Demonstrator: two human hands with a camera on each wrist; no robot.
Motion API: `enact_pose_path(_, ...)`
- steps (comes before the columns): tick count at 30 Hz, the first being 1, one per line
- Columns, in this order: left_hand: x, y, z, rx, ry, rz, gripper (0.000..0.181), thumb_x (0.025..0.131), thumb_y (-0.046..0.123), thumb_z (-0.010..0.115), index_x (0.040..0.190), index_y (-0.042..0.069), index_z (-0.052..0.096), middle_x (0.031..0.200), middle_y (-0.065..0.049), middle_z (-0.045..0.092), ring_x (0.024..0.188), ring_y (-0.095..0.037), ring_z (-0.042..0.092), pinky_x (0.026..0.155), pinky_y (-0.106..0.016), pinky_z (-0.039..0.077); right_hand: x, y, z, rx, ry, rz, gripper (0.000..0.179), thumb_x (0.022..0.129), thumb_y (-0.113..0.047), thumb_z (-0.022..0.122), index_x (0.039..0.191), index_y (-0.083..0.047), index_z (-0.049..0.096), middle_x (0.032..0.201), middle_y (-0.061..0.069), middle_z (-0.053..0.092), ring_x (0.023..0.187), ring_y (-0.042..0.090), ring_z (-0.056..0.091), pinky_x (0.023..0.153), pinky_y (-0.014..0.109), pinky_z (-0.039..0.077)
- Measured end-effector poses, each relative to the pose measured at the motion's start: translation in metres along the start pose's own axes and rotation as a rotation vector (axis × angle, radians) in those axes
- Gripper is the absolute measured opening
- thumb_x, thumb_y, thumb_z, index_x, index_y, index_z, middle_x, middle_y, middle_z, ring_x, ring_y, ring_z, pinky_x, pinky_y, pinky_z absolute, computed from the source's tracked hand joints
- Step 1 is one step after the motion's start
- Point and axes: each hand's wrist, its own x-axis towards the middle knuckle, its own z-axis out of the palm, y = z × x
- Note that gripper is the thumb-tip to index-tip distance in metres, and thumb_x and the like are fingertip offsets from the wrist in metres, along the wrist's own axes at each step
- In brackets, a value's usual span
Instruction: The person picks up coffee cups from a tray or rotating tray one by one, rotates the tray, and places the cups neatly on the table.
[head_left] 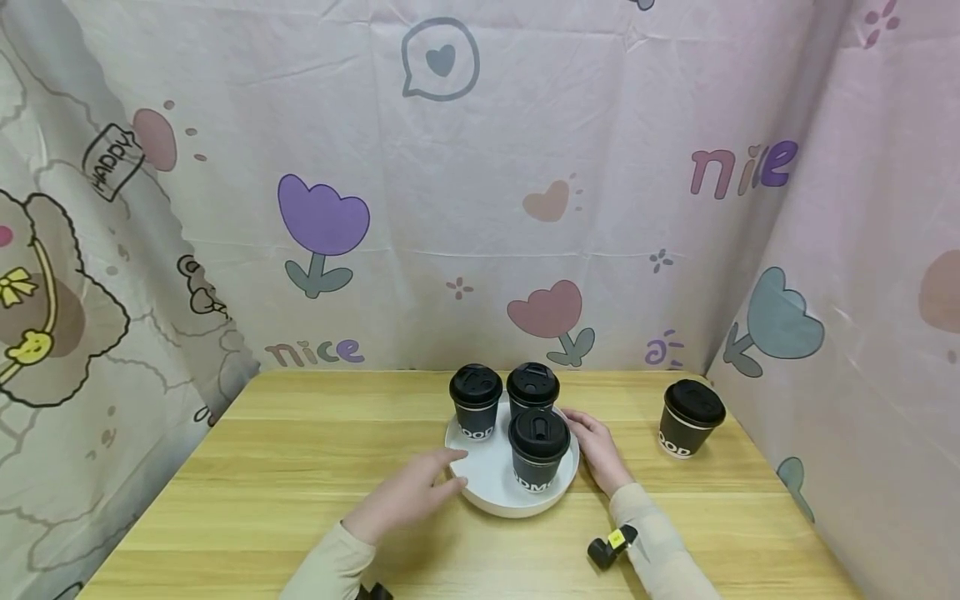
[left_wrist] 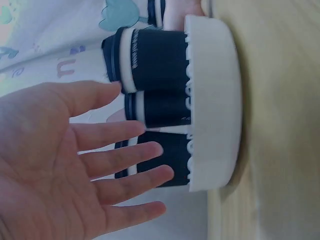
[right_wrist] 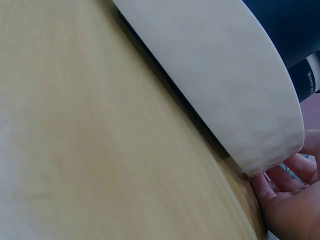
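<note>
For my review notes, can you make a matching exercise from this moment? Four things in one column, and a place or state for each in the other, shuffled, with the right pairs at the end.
Things:
1. Left hand
2. Right hand
3. Dish
4. Lone cup

Places and states:
A. White, with three cups standing in it
B. Directly on the table, off to the right
C. Fingers straight and spread
D. Fingers against the dish's right side

Right pairs: 1-C; 2-D; 3-A; 4-B
</note>
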Motion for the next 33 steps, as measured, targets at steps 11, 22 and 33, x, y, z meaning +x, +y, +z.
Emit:
enact_pose_path(11, 0.029, -0.006, -0.035, -0.149, 0.368, -0.145, 0.036, 0.105, 0.012, 0.062, 0.137, -0.003, 0.068, 0.137, -0.024, 0.072, 0.122, -0.042, 0.071, 0.107, -0.058, 0.058, 0.002, 0.001, 0.0, -0.011, 0.002, 0.009, 0.047, 0.11, -0.021, 0.056, 0.147, 0.008, 0.059, 0.155, 0.025, 0.059, 0.146, 0.032, 0.051, 0.109, 0.021, 0.047)
enact_pose_path(22, 0.056, -0.047, -0.027, -0.428, 0.48, -0.275, 0.047, 0.106, 0.011, 0.058, 0.15, -0.007, 0.055, 0.149, -0.031, 0.061, 0.137, -0.049, 0.06, 0.12, -0.06, 0.047, 0.002, -0.001, -0.001, -0.009, -0.021, 0.016, 0.048, 0.11, -0.017, 0.054, 0.15, 0.009, 0.055, 0.16, 0.027, 0.052, 0.152, 0.037, 0.046, 0.106, 0.016, 0.042)
enact_pose_path(33, 0.072, -0.094, 0.034, -0.973, 0.375, -0.249, 0.062, 0.105, 0.002, 0.048, 0.163, -0.011, 0.03, 0.169, -0.034, 0.033, 0.158, -0.05, 0.034, 0.133, -0.055, 0.028, 0.001, -0.001, 0.0, -0.007, -0.02, 0.008, 0.048, 0.111, -0.017, 0.054, 0.151, 0.01, 0.054, 0.159, 0.027, 0.054, 0.152, 0.037, 0.046, 0.111, 0.016, 0.043)
